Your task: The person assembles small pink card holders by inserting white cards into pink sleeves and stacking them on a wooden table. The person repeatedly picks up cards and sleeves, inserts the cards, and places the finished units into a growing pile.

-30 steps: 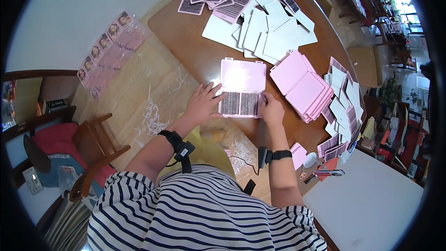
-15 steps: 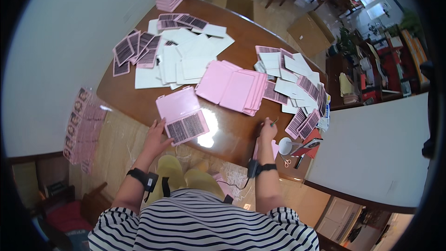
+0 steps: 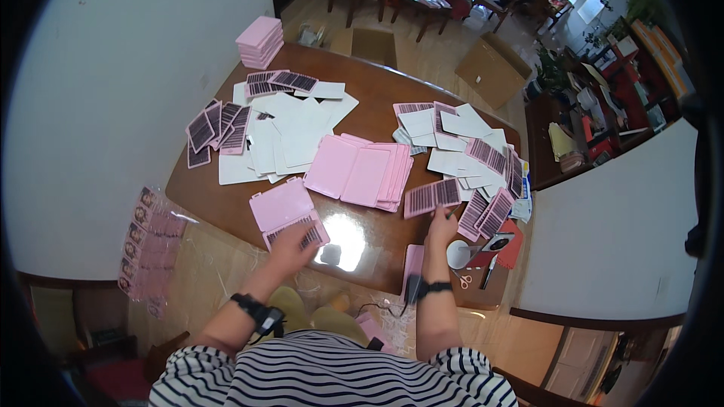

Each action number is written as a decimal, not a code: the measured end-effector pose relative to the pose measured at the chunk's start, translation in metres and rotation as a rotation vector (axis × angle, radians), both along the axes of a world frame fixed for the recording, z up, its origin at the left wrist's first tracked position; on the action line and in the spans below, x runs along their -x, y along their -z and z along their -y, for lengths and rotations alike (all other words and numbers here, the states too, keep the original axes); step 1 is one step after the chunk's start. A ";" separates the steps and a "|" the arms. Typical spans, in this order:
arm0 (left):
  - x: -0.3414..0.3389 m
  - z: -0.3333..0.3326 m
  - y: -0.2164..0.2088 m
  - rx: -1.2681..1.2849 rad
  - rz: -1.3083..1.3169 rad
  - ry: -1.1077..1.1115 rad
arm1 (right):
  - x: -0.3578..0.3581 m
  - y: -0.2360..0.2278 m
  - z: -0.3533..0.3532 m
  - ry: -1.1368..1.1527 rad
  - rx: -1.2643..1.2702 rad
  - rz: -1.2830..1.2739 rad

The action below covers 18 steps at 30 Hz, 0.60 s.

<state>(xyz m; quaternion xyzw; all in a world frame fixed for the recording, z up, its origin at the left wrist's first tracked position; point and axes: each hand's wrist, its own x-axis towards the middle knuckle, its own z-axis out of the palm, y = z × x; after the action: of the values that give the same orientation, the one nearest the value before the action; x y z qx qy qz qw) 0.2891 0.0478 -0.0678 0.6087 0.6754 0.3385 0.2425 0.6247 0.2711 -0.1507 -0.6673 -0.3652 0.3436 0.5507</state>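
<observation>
An open pink plastic case [image 3: 280,206] lies near the table's front edge, left of centre. In its lower half sits a tray with rows of black strips, resembling false lashes. My left hand [image 3: 292,250] reaches over this lower half and partly hides it; its fingers are slightly blurred and their grip does not show. At the right, my right hand [image 3: 440,227] is closed at the front edge of a pink lash tray [image 3: 431,198]. A thin dark bit shows by its fingertips, too small to name. Several open pink cases [image 3: 367,173] lie nested in mid-table.
White cards [image 3: 298,132] and lash trays [image 3: 221,126] are heaped at the left, with another heap of white cards [image 3: 460,154] at the right. Pink cases [image 3: 260,39] stand stacked at the far corner. Scissors [image 3: 465,282], a white round container [image 3: 458,254] and a phone [image 3: 498,243] lie front right.
My left hand has moved from the open case's left edge onto its lower half. A lash tray has come away from the right heap to my right hand. The view has shifted.
</observation>
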 end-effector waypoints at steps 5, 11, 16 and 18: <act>-0.084 -0.082 -0.055 -0.231 0.019 0.269 | 0.026 -0.099 0.124 -0.278 -0.054 0.404; -0.126 -0.089 -0.088 -0.170 0.235 0.316 | 0.055 -0.162 0.183 -0.430 -0.180 0.335; -0.110 -0.073 -0.101 -0.102 0.745 0.337 | 0.045 -0.182 0.195 -0.584 -0.145 0.122; -0.093 -0.069 -0.105 -0.005 1.077 0.411 | 0.040 -0.191 0.191 -0.611 -0.020 0.140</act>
<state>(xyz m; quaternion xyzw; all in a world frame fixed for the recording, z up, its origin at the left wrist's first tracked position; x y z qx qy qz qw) 0.3821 0.1166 0.0376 0.4698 0.3239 0.5482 0.6115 0.5850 0.0798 0.0399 -0.5435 -0.5892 0.4428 0.4018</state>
